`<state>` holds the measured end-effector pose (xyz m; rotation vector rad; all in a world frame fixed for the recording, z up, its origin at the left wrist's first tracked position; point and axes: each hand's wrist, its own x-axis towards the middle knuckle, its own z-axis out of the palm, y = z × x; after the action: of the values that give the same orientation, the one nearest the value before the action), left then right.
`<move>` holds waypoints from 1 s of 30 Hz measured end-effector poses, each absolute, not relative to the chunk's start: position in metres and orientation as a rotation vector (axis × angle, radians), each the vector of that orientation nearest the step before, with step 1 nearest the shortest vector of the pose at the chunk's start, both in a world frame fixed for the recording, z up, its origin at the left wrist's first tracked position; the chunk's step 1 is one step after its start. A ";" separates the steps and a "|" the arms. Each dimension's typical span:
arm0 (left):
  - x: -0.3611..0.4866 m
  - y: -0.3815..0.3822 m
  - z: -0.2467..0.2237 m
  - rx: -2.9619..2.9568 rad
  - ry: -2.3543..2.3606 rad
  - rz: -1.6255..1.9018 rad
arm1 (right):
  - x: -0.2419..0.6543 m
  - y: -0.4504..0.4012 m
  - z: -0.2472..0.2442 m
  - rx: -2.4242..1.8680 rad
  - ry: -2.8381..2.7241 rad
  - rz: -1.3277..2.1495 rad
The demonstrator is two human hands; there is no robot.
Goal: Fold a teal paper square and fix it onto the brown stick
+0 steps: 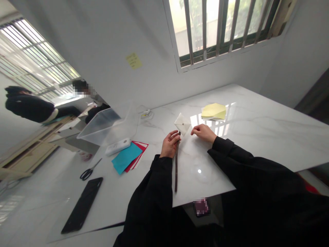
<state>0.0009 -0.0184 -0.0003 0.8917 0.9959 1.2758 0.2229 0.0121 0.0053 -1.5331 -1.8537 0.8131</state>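
My left hand (169, 144) is closed around the upper part of a thin dark brown stick (176, 173), whose lower end points toward the table's front edge. At the top of the stick is a folded white paper piece (182, 124), roughly square, with a small dark dot at its centre. Just right of the paper, and apart from it, my right hand (203, 133) has its fingers curled and pinched together. Whatever may be between those fingertips is too small to make out.
Yellow paper sheets (214, 111) lie at the back right. To the left are blue paper (127, 157), red paper (141, 145), a white device (118, 146), scissors (89, 171), a black flat object (82, 206) and a clear plastic bin (108, 127). Two people sit farther left.
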 end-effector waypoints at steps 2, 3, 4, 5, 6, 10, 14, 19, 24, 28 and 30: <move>0.001 -0.019 0.000 0.901 0.991 1.271 | 0.223 0.011 0.006 -1.537 -1.844 0.781; 0.001 -0.019 0.000 0.905 0.988 1.270 | 0.222 0.011 0.005 -1.538 -1.844 0.772; 0.001 -0.019 0.000 0.907 0.985 1.268 | 0.222 0.011 0.005 -1.538 -1.847 0.766; 0.001 -0.019 0.000 0.908 0.982 1.267 | 0.222 0.011 0.005 -1.538 -1.851 0.762; 0.001 -0.019 0.000 0.911 0.981 1.267 | 0.222 0.011 0.005 -1.539 -1.855 0.758; 0.000 -0.018 -0.001 0.934 0.981 1.263 | 0.222 0.011 0.005 -1.545 -1.871 0.746; 0.000 -0.018 -0.001 0.944 0.984 1.260 | 0.222 0.013 0.002 -1.574 -1.791 0.773; 0.002 -0.018 -0.001 0.919 0.980 1.257 | 0.225 0.014 0.000 -1.543 -1.656 0.795; 0.002 -0.018 -0.001 0.928 0.979 1.253 | 0.229 0.016 0.002 -1.561 -1.841 0.730; 0.002 -0.018 -0.001 0.935 0.981 1.246 | 0.230 0.018 0.003 -1.584 -1.876 0.755; 0.003 -0.018 0.000 0.939 0.975 1.242 | 0.230 0.017 0.003 -1.587 -1.839 0.751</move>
<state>0.0026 -0.0181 -0.0005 0.9387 0.9751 1.2422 0.2296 0.0175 0.0030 -1.5873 -1.8392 0.7512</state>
